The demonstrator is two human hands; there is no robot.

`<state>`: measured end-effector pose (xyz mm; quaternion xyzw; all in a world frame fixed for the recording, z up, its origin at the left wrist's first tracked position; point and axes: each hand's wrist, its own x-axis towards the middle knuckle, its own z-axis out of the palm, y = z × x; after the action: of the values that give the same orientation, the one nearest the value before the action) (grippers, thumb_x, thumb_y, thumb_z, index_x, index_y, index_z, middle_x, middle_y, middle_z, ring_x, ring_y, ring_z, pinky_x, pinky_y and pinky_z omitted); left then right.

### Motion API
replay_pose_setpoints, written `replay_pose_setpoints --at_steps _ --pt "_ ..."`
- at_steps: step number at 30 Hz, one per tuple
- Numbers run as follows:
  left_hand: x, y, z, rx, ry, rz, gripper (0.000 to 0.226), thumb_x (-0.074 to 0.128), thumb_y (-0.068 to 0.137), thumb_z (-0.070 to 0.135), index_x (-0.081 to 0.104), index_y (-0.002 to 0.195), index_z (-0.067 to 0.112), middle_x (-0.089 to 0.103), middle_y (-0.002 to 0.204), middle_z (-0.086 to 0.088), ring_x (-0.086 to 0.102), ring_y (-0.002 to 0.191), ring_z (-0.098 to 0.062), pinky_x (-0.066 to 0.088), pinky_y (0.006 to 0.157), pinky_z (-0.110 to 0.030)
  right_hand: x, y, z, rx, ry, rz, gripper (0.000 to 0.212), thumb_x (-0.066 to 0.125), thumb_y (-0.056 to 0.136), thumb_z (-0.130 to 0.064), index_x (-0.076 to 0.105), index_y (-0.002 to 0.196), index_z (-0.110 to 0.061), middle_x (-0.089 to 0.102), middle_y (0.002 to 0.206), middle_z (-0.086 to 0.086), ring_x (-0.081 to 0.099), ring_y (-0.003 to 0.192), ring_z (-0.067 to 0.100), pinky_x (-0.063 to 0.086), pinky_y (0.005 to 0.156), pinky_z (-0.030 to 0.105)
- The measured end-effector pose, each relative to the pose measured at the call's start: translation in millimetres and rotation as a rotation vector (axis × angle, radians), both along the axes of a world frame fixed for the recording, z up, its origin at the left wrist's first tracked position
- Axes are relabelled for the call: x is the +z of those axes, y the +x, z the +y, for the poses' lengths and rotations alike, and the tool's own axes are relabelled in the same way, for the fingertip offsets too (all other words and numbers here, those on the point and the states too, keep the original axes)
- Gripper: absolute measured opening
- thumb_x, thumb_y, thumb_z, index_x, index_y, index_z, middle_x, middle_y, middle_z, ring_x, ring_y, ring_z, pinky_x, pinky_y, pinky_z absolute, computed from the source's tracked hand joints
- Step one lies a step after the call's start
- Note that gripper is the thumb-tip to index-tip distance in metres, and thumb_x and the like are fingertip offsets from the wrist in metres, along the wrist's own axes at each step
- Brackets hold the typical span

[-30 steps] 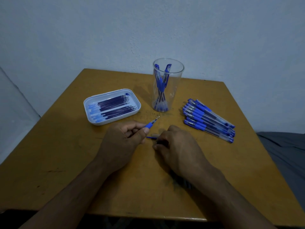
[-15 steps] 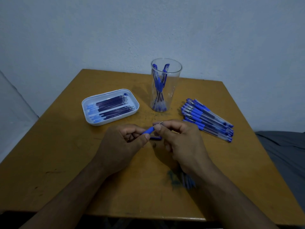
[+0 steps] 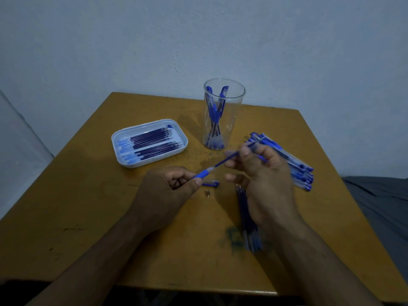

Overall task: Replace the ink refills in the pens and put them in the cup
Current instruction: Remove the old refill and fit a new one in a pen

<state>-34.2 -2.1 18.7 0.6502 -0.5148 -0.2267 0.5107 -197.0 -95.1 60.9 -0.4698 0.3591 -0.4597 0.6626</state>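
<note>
My left hand (image 3: 167,191) grips a pen barrel (image 3: 202,174) by its blue grip, near the table's middle. My right hand (image 3: 262,175) pinches an ink refill (image 3: 231,156) that sticks out of the barrel's front end, drawn out up and to the right. A blue pen cap (image 3: 210,183) and a small metal tip (image 3: 207,193) lie on the table just below the barrel. A clear cup (image 3: 223,113) with a few blue pens stands behind. A white tray (image 3: 148,142) of refills sits to the left.
A pile of blue pens (image 3: 295,166) lies on the right of the wooden table (image 3: 88,206), partly behind my right hand. Several loose refills (image 3: 248,224) lie under my right wrist by an ink smear. Grey fabric (image 3: 379,206) is past the right edge.
My right hand took the refill's tip at the barrel and has pulled it out up and to the right. The small metal tip now lies on the table.
</note>
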Motion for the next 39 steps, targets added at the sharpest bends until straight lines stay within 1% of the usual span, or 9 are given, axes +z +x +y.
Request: replay_pose_setpoints --at_steps 3,7,9,12,17,23,27,34,39 --pt "0 -1 0 0.019 0.002 0.0 0.006 0.072 0.089 0.021 0.076 0.09 0.025 0.07 0.067 0.0 0.057 0.054 -0.003 0.041 0.052 -0.011 9 -16 -19 -0.093 -0.044 0.054 0.01 0.058 0.101 -0.014 0.063 0.096 -0.008 0.072 0.083 0.015 0.064 0.064 0.018 0.056 0.053 0.031" --pt "-1 0 -1 0.027 0.02 0.005 0.006 0.071 0.09 0.024 0.077 0.089 0.023 0.07 0.066 -0.002 0.055 0.052 -0.002 0.039 0.05 -0.012 10 -39 -33 0.021 -0.12 0.462 0.015 0.063 0.099 -0.013 0.068 0.086 -0.007 0.068 0.066 0.007 0.061 0.056 0.02 0.051 0.047 0.028" --pt "-1 0 -1 0.031 0.026 -0.001 0.006 0.071 0.09 0.024 0.076 0.089 0.024 0.07 0.066 -0.001 0.055 0.052 -0.002 0.039 0.05 -0.011 8 -47 -33 0.078 -0.208 0.742 0.019 0.066 0.097 -0.014 0.072 0.079 -0.013 0.067 0.058 0.004 0.063 0.053 0.019 0.054 0.049 0.031" --pt "0 -2 -1 0.039 0.028 -0.013 0.006 0.07 0.091 0.022 0.076 0.089 0.023 0.07 0.066 0.003 0.056 0.052 -0.001 0.04 0.05 -0.01 3 -51 -28 0.122 -0.355 1.107 0.022 0.067 0.096 -0.019 0.074 0.075 -0.024 0.068 0.059 0.0 0.068 0.057 0.018 0.062 0.062 0.044" --pt "0 -2 -1 0.028 0.027 -0.015 0.006 0.07 0.091 0.024 0.076 0.089 0.025 0.07 0.067 0.005 0.059 0.055 -0.002 0.042 0.053 -0.01 -5 -47 -20 0.138 -0.438 1.322 0.017 0.065 0.098 -0.025 0.078 0.093 -0.018 0.072 0.075 0.0 0.068 0.06 0.016 0.061 0.064 0.04" --pt "-1 -2 -1 0.024 0.012 -0.012 0.007 0.07 0.091 0.024 0.075 0.087 0.027 0.07 0.068 0.003 0.061 0.058 -0.014 0.046 0.055 -0.015 -9 -46 -15 0.174 -0.447 1.412 0.02 0.061 0.099 -0.03 0.078 0.097 -0.02 0.073 0.08 0.0 0.067 0.068 0.013 0.058 0.066 0.033" --pt "-1 -2 -2 0.02 0.009 -0.005 0.007 0.071 0.091 0.023 0.075 0.086 0.025 0.07 0.067 0.002 0.059 0.056 -0.006 0.044 0.055 -0.014 -9 -48 -11 0.179 -0.46 1.387 0.019 0.06 0.1 -0.03 0.077 0.103 -0.022 0.073 0.086 -0.004 0.065 0.068 0.008 0.057 0.066 0.028" --pt "2 -4 0 0.012 0.01 -0.03 0.01 0.069 0.092 0.022 0.074 0.086 0.028 0.07 0.068 0.003 0.056 0.053 -0.003 0.04 0.051 -0.01 -6 -47 -8 0.183 -0.441 1.345 0.02 0.059 0.101 -0.028 0.077 0.107 -0.021 0.072 0.087 -0.003 0.067 0.062 0.011 0.061 0.066 0.036" --pt "0 -3 -1 0.011 0.019 -0.052 0.008 0.069 0.092 0.025 0.074 0.088 0.03 0.07 0.069 0.005 0.061 0.057 -0.011 0.044 0.053 -0.014 -5 -47 -6 0.208 -0.431 1.339 0.02 0.059 0.101 -0.028 0.076 0.106 -0.019 0.073 0.09 -0.002 0.069 0.064 0.013 0.061 0.066 0.036"
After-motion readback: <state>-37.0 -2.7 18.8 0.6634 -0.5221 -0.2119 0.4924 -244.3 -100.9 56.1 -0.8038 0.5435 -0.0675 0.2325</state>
